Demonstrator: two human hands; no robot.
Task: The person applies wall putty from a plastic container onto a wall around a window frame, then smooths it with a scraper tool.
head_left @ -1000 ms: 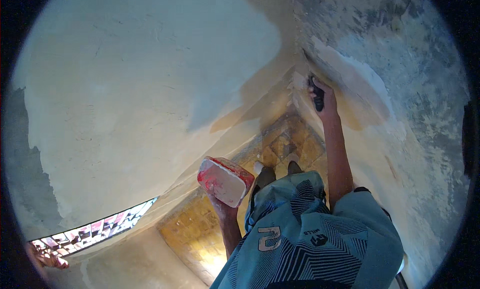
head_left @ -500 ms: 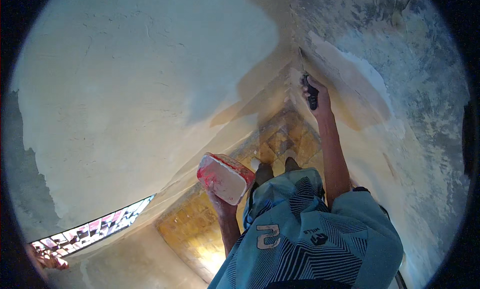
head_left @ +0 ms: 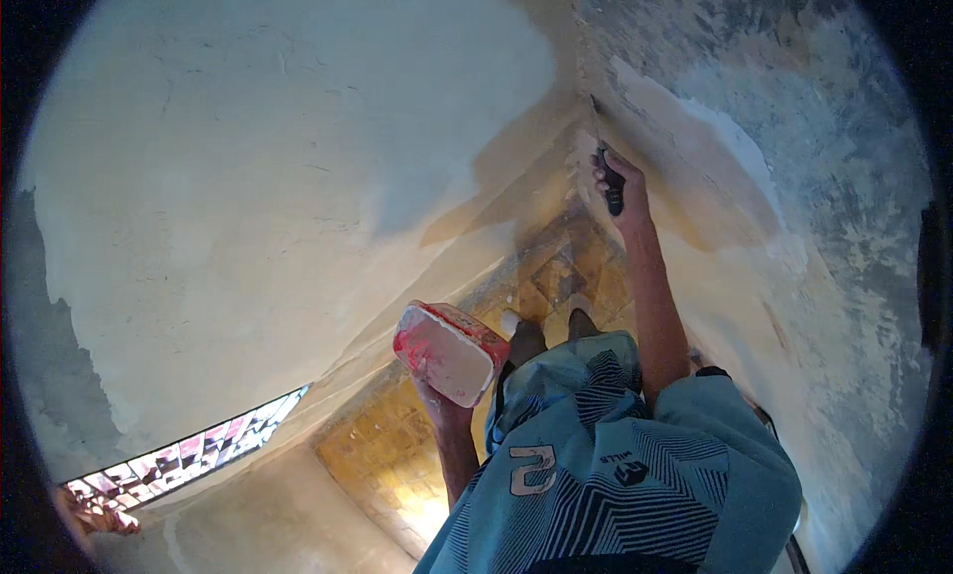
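My right hand (head_left: 633,192), arm stretched forward, is closed round the black handle of a putty knife (head_left: 612,184). Its thin blade points up and away, seen nearly edge-on at the right-hand wall beside the room corner. Whether the blade touches the wall, I cannot tell. Lower down and to the left, my left hand (head_left: 440,403) grips a red plastic tub (head_left: 471,326) from below. The tub is tilted toward me, and a smooth pale paste (head_left: 449,360) shows inside; red and whitish smears mark its side.
The left wall (head_left: 248,177) carries a pale coat with a grey strip at its far left. Patchy grey and pale areas cover the right wall (head_left: 834,167). Yellow-brown tiles (head_left: 382,445) make up the floor under my feet. A patterned opening (head_left: 189,455) lies at lower left.
My right hand and the putty knife have shifted slightly left, toward the corner. The tub in my left hand has hardly moved.
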